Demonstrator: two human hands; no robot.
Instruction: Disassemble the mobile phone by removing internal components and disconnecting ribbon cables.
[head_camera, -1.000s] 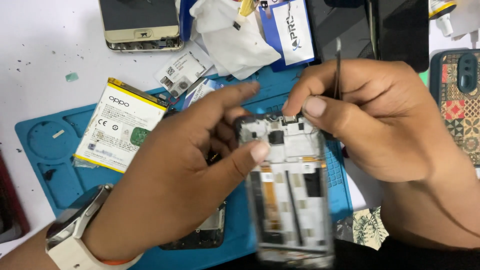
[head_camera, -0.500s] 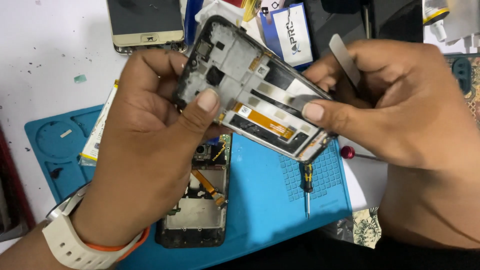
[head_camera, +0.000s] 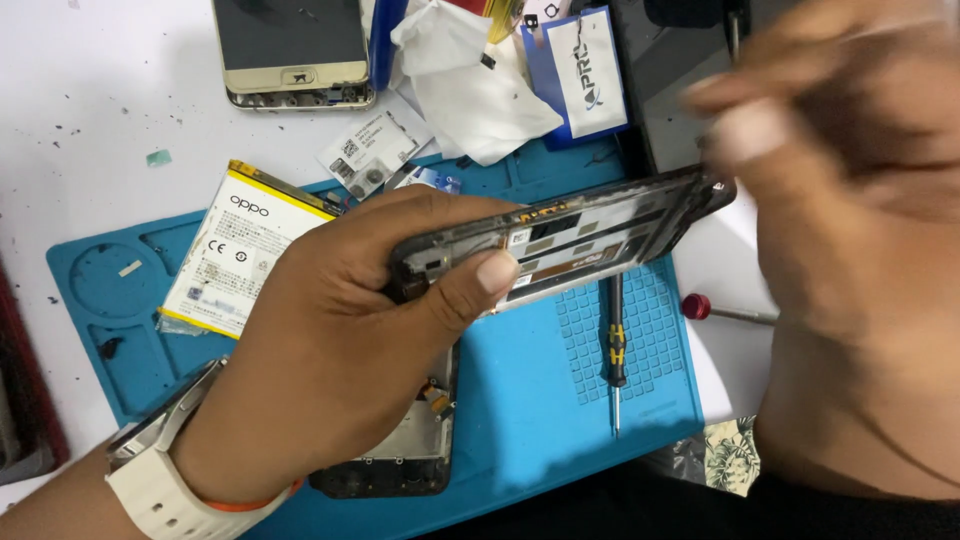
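My left hand (head_camera: 330, 350) grips one end of a black phone frame (head_camera: 590, 240), thumb pressed on its inner face. The frame is tilted almost edge-on above the blue work mat (head_camera: 520, 400). My right hand (head_camera: 860, 200) is blurred at the frame's far end, its fingers closed, with a thin dark tool (head_camera: 735, 28) sticking up from them. A second opened phone body (head_camera: 410, 450) lies on the mat, mostly hidden under my left hand.
A small black and yellow screwdriver (head_camera: 616, 345) lies on the mat below the frame. A white and yellow battery (head_camera: 235, 250) rests on the mat's left side. Behind are a gold phone (head_camera: 292, 50) and crumpled white tissue (head_camera: 480, 80). A red-tipped tool (head_camera: 700, 306) lies off the mat's right edge.
The frame has been turned from face-up to nearly edge-on and lowered toward the mat. My right hand has lifted off its lower edge and moved up to the right, blurred.
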